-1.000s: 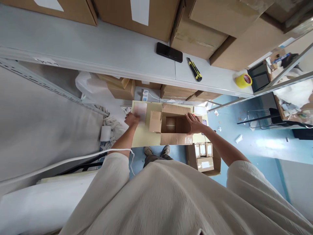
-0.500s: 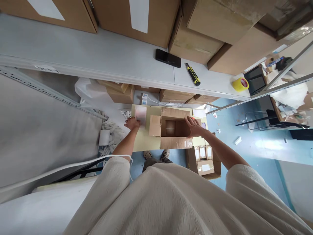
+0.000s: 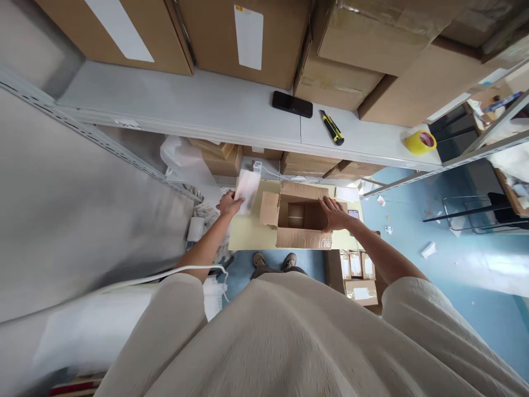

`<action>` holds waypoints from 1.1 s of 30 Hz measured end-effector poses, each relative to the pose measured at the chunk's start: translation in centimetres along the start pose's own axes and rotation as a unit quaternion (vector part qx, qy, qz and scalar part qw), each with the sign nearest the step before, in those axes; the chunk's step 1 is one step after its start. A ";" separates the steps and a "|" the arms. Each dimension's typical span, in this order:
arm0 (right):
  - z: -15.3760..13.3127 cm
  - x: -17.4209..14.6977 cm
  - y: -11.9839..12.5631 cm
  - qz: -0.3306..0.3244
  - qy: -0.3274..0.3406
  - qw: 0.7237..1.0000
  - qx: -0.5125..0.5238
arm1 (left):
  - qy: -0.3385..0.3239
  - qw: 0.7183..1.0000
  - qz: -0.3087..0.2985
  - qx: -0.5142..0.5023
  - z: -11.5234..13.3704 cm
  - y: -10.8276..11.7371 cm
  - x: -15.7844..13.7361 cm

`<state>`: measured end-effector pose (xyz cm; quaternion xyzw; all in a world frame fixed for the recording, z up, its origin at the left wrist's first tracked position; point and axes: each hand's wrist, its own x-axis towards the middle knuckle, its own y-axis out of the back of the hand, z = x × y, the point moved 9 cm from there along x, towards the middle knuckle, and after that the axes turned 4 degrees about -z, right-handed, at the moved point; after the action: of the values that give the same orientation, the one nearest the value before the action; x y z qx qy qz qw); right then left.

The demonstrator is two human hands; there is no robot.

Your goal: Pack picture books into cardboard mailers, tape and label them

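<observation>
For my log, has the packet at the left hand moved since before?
Yes, upward in view: the pale packet now reaches past the far edge of the table.

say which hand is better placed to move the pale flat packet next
Probably the left hand: it grips the pale, flat, rectangular packet, while the right hand rests at the right end of the open brown cardboard box.

shirt (image 3: pixel 281 336): plain beige | sleeves (image 3: pixel 182 303): 2, short | hands (image 3: pixel 334 215): 2, bare | trousers (image 3: pixel 260 271): dark | shoes (image 3: pixel 259 259): brownish

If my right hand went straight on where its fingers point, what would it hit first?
Probably the far flap of the open box, though your right hand may sit higher; depth is unclear.
</observation>
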<state>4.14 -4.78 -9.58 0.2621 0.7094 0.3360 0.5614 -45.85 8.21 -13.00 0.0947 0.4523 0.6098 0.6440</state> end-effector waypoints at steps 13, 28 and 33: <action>0.3 1.3 -0.8 0.069 0.071 0.994 0.037 | -0.252 0.967 0.027 0.012 16.6 1.9 -10.4; 4.0 -4.3 0.0 0.188 0.063 0.973 0.117 | -0.318 0.904 -0.168 0.233 22.7 -14.4 -12.2; 4.4 -5.3 0.8 0.223 0.051 0.965 0.127 | -0.298 0.931 -0.157 0.140 20.0 -11.5 -12.8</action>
<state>9.64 -7.43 -6.28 0.4655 0.6974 0.3731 0.3972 -21.90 2.93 -3.32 0.2891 0.3297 0.3751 0.8167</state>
